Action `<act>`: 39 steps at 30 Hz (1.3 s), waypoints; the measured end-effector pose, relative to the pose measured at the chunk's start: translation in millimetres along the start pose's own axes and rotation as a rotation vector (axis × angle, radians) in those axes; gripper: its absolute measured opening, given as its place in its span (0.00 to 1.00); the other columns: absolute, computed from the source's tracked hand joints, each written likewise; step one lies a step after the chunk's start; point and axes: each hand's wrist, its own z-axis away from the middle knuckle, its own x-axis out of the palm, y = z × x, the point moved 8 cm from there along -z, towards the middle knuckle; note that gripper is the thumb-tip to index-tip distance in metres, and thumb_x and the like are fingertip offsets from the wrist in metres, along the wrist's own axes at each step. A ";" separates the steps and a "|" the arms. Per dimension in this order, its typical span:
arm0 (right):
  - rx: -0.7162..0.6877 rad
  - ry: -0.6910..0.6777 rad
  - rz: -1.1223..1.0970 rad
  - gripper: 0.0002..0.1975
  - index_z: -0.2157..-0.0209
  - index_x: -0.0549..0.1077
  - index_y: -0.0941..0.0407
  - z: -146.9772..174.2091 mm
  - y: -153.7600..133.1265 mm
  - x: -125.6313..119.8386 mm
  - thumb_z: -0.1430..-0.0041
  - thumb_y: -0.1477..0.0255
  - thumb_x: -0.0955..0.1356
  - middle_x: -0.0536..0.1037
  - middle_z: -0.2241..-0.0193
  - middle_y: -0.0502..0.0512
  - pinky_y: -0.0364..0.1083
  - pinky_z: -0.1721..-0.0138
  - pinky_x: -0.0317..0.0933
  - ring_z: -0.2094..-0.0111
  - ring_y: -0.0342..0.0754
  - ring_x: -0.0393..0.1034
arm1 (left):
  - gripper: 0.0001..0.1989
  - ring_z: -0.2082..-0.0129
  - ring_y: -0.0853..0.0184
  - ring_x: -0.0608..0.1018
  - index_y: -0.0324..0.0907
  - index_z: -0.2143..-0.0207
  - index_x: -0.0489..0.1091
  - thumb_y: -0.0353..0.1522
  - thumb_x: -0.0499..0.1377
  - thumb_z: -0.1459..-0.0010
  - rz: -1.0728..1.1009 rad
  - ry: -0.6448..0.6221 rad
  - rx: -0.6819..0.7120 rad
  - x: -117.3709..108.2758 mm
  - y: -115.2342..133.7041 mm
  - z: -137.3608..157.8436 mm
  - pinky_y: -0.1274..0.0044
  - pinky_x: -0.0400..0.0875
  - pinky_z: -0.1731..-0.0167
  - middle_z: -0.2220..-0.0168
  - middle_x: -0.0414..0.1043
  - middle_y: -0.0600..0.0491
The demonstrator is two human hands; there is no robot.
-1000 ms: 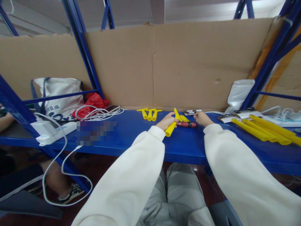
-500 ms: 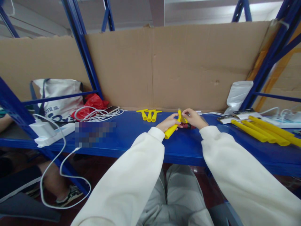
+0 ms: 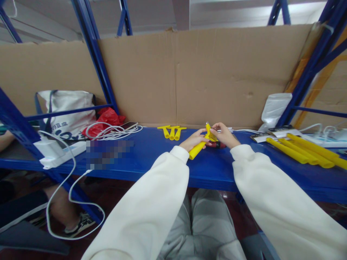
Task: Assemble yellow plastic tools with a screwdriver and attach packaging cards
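Observation:
My left hand [image 3: 194, 140] is closed round a yellow tubular handle [image 3: 197, 150], whose open round end points down toward the table's front edge. At its far end is a yellow crosspiece with a small pale tip that sticks up. The fingers of my right hand [image 3: 222, 134] are bent and pinch this crosspiece from the right. A red and black object [image 3: 220, 145], partly hidden, lies just below my right hand. Three yellow T-shaped pieces [image 3: 172, 133] lie side by side on the blue table [image 3: 151, 155], left of my hands.
Several long yellow tubes [image 3: 306, 151] lie at the right, beside a clear plastic bag [image 3: 275, 110]. To the left are a coiled white cable [image 3: 114, 131], a red bag [image 3: 110, 117], a white tote bag [image 3: 67, 108] and a power strip [image 3: 65, 155]. A cardboard wall [image 3: 211, 79] stands behind.
The crosspiece end has tipped up slightly, showing more of its tip. My right fingers have lifted a little and shifted along it. My left hand keeps its hold.

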 end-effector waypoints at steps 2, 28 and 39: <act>0.037 0.017 -0.070 0.10 0.68 0.65 0.54 -0.3 3.4 -0.2 0.51 0.70 0.70 0.73 0.65 0.52 0.49 0.53 0.64 0.60 0.47 0.69 | 0.32 0.76 0.72 0.78 0.41 0.42 0.57 0.17 0.56 0.49 0.022 -0.016 0.009 1.0 0.6 -0.1 0.83 0.66 0.79 0.64 0.73 0.51; -0.043 -0.045 0.105 0.27 0.66 0.73 0.57 -3.2 9.3 -2.0 0.48 0.45 0.65 0.78 0.65 0.60 0.52 0.56 0.65 0.62 0.52 0.72 | 0.33 0.76 0.71 0.77 0.43 0.43 0.59 0.18 0.57 0.52 0.173 -0.063 0.083 3.1 5.7 -0.7 0.82 0.64 0.81 0.59 0.74 0.48; 0.060 -0.343 0.685 0.25 0.63 0.79 0.56 2.7 21.5 -10.0 0.48 0.49 0.66 0.79 0.61 0.61 0.52 0.56 0.63 0.58 0.58 0.72 | 0.35 0.69 0.67 0.80 0.44 0.40 0.54 0.18 0.55 0.49 0.189 0.432 -0.043 -37.4 -7.5 -1.6 0.82 0.67 0.80 0.54 0.74 0.44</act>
